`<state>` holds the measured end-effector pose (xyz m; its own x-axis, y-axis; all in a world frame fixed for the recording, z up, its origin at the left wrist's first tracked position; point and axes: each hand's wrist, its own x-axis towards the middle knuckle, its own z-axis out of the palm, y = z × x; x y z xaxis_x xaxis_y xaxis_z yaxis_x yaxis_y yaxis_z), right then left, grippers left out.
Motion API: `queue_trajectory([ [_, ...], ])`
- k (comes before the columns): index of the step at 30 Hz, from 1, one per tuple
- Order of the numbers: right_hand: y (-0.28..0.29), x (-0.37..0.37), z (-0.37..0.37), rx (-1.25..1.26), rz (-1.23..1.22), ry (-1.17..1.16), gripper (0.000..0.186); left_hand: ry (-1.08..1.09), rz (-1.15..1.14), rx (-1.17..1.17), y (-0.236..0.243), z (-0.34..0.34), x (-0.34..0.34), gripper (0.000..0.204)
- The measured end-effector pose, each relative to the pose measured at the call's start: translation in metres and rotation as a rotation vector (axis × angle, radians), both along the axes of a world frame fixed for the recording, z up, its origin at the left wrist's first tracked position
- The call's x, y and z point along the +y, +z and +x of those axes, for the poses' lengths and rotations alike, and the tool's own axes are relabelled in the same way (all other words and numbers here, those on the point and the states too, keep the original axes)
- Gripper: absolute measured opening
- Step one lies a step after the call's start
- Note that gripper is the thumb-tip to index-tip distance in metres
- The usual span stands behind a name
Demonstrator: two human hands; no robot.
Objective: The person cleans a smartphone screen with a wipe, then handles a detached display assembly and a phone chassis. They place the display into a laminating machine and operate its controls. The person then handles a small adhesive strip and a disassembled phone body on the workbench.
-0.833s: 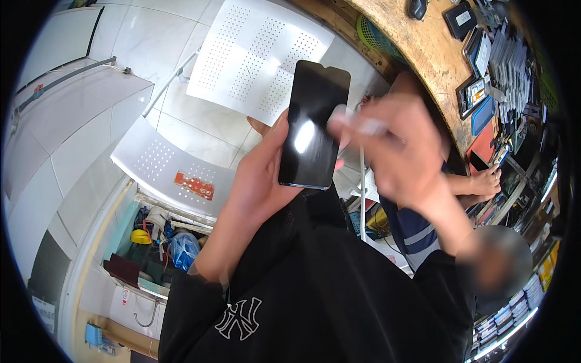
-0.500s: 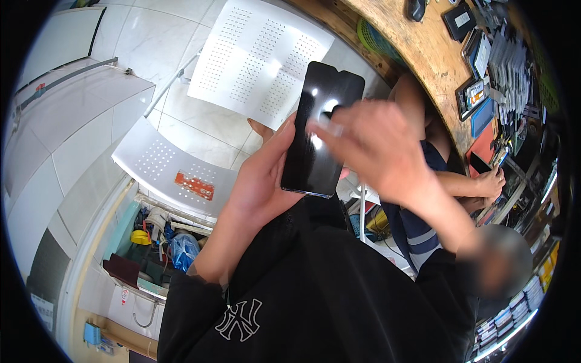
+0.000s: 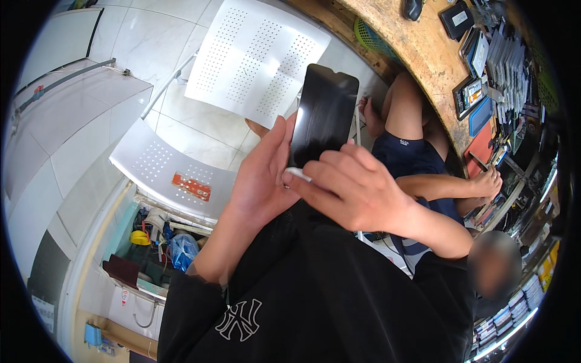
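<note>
Phone (image 3: 327, 109) looked glossy, smooth, glass-like; white wad (image 3: 298, 175) was cloth- or paper-like. Worktop (image 3: 417, 54) was worn wood. Seat panel (image 3: 257, 63) looked smooth perforated metal, floor tiles (image 3: 196, 121) shiny, shirt (image 3: 339, 290) matt cloth, bag (image 3: 183, 250) crinkled plastic.

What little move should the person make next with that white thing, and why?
Perhaps slide the white piece up along the black phone: the right hand pinches it near the lower end, the upper screen lies uncovered, and the left hand holds the phone.
</note>
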<state>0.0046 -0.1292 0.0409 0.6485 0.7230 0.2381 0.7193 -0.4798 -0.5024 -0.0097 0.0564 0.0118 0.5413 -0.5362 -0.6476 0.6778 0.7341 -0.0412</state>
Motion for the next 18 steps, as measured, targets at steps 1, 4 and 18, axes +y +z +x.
queue_trajectory([
  [1, -0.004, -0.001, 0.005, -0.022, 0.006, -0.019, 0.034, -0.003, 0.019, 0.055, 0.000, -0.001, 0.000, 0.057],
  [4, -0.014, -0.019, 0.031, 0.038, -0.087, -0.071, 0.044, 0.021, -0.053, -0.025, -0.002, -0.003, -0.003, 0.060],
  [18, 0.001, -0.017, -0.001, 0.047, 0.057, -0.005, 0.035, -0.088, 0.039, -0.088, 0.005, 0.004, -0.016, 0.073],
])
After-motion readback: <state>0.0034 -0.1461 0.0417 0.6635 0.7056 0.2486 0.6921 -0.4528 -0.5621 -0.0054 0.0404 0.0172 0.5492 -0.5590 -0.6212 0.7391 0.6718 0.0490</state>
